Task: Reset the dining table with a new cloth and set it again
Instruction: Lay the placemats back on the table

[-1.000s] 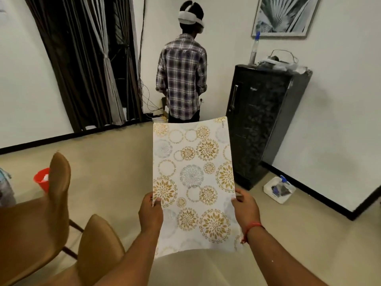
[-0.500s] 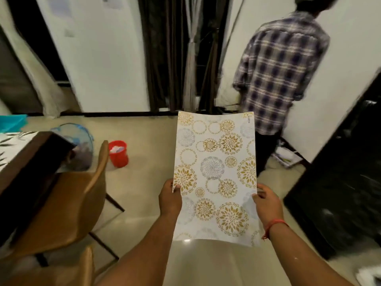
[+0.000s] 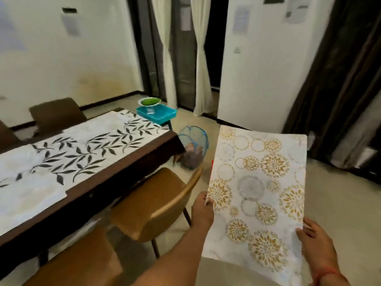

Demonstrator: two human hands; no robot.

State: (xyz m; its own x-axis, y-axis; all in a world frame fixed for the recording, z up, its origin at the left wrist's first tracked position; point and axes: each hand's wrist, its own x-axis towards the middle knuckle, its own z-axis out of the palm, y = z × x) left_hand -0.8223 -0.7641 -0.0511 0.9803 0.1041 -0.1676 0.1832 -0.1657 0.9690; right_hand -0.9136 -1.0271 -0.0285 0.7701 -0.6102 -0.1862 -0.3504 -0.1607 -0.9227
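lower right of the frame: a stiff white mat (image 3: 257, 195) with gold and grey flower rings, held up flat off the floor between both hands. left hand (image 3: 203, 211) pinching the mat's left edge, thumb on the patterned face. right hand (image 3: 315, 242) gripping the right edge low down, thumb over the front, a red thread (image 3: 325, 272) round the wrist. left half of the frame: dark wooden dining table (image 3: 123, 168) covered with white mats printed with black leaves (image 3: 82, 153). tan chair (image 3: 156, 203) tucked against the table's near side, another tan chair (image 3: 78, 263) at lower left. beyond the table's far corner, a blue mesh basket (image 3: 193, 149) on the floor and a turquoise tray (image 3: 156, 113) with a green dish (image 3: 150, 101) on it
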